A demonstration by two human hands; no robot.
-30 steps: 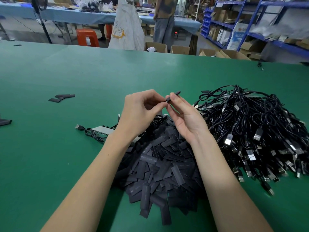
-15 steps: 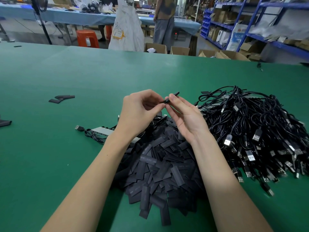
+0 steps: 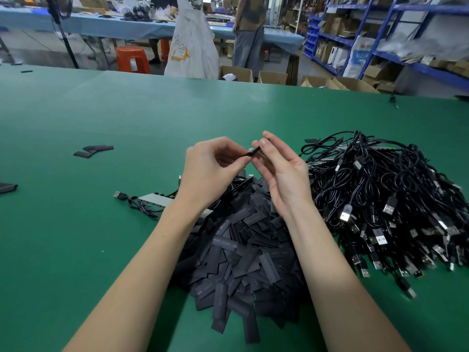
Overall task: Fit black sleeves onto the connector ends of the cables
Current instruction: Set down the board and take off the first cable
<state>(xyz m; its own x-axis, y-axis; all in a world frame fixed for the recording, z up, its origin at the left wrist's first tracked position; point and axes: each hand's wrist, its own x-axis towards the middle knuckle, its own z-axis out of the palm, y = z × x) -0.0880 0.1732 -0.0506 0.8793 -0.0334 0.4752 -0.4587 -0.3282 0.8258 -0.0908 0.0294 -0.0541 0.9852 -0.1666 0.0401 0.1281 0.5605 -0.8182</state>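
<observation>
Above the green table (image 3: 101,250), my left hand (image 3: 210,171) pinches the near end of a thin black cable connector (image 3: 253,151). My right hand (image 3: 281,171) pinches the far end of that connector between thumb and fingertips. Whether a sleeve is on it I cannot tell. Under my wrists lies a heap of flat black sleeves (image 3: 243,255). To the right spreads a big tangle of black USB cables (image 3: 385,199) with metal plugs pointing toward me.
One cable (image 3: 142,205) lies by a grey flat piece (image 3: 154,199) left of the sleeve heap. A few loose sleeves (image 3: 94,150) lie further left, one more at the left edge (image 3: 7,187). Beyond the table stand cardboard boxes (image 3: 271,77), a person (image 3: 250,31) and blue shelving (image 3: 380,34).
My hands have stayed together over the sleeve heap. The black piece sticks out less beyond my right fingertips than before.
</observation>
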